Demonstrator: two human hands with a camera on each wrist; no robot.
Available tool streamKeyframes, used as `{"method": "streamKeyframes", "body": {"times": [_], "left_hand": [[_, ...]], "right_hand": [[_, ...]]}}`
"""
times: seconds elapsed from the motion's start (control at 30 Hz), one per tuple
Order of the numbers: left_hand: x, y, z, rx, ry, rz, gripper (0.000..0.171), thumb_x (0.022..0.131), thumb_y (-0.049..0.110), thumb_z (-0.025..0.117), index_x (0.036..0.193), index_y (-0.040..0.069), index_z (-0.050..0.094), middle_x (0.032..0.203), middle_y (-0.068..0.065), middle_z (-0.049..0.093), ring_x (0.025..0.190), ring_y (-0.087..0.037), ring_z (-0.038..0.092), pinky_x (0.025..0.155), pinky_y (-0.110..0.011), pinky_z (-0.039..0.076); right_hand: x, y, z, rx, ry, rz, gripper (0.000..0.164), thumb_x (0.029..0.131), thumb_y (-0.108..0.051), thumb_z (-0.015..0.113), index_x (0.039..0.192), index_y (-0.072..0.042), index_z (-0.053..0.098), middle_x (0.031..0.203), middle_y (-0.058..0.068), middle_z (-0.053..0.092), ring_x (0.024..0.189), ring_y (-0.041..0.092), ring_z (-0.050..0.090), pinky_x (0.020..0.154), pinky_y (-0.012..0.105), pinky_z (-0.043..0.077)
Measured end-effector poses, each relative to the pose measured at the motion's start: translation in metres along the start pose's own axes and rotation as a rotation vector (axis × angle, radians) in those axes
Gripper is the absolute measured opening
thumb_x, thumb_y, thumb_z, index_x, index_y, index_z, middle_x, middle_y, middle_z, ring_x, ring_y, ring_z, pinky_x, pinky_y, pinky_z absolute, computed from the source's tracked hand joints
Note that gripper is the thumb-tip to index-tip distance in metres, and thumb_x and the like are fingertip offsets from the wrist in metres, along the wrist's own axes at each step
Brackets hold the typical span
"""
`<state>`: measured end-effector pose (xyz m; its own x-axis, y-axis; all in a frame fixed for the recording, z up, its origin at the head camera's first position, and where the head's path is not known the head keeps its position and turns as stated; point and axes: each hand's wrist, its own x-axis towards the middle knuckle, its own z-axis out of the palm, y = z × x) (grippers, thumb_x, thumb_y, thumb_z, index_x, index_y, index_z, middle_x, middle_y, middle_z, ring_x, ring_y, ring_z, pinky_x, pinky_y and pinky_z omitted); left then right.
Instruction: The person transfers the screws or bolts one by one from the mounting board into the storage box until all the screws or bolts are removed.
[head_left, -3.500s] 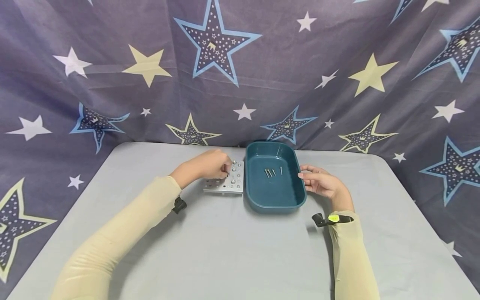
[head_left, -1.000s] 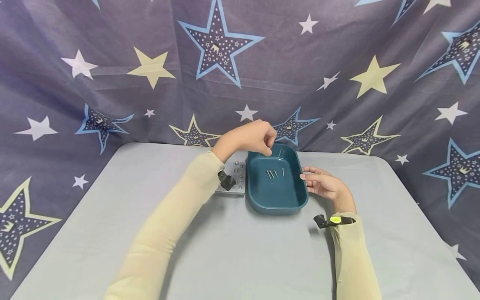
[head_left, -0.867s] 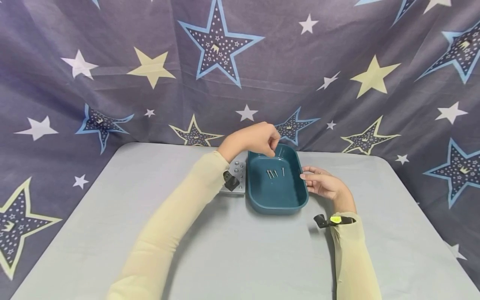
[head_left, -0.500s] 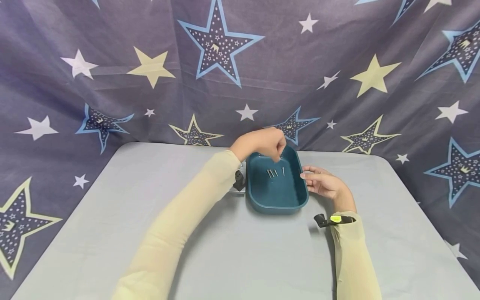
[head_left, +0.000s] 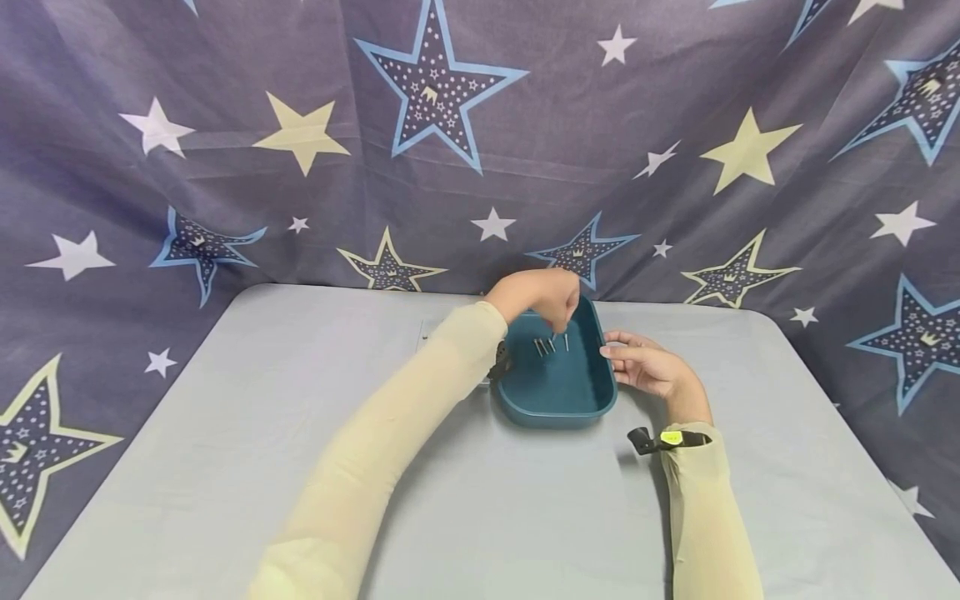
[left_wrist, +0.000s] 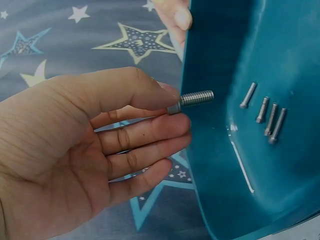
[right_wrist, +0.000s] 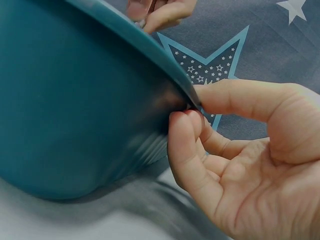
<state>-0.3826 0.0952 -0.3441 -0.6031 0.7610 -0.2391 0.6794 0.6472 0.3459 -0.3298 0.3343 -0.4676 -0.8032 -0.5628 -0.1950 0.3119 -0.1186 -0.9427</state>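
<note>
My left hand (head_left: 552, 293) is over the far part of a blue-green plastic bin (head_left: 555, 414). In the left wrist view its thumb and index finger pinch a short silver bolt (left_wrist: 197, 98) by the head, the threaded end pointing out over the bin; the other fingers are loosely bent. Several longer, thin screws (left_wrist: 271, 120) lie on the bin's floor, apart from the hand. My right hand (head_left: 645, 367) pinches the bin's right rim between thumb and fingers, as the right wrist view also shows. Left of the bin, a metal plate (head_left: 427, 328) is mostly hidden by the left sleeve.
Both things stand on a grey-covered table (head_left: 540, 508), toward its far edge. Behind it hangs a dark cloth with a star pattern (head_left: 442, 75). A black wrist camera (head_left: 642, 441) sits on the right wrist, low over the table.
My left hand has gone from the metal plate, up and right over the bin, then lower toward the screws. My right hand stays on the rim.
</note>
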Motion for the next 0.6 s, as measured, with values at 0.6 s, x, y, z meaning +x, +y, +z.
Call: {"method": "streamKeyframes", "body": {"times": [0.6], "left_hand": [[0.016,-0.007,0.02,-0.063,-0.056,-0.106,0.018,0.08,-0.004,0.07,0.069,0.011,0.067,0.081,-0.008,0.075,0.086,-0.026,0.076,0.083,-0.038,0.06]], "right_hand": [[-0.001,-0.002,0.002,0.014,0.005,0.001,0.018,0.104,0.001,0.043,0.12,-0.008,0.042,0.09,-0.002,0.072,0.081,0.009,0.07,0.075,0.025,0.058]]}}
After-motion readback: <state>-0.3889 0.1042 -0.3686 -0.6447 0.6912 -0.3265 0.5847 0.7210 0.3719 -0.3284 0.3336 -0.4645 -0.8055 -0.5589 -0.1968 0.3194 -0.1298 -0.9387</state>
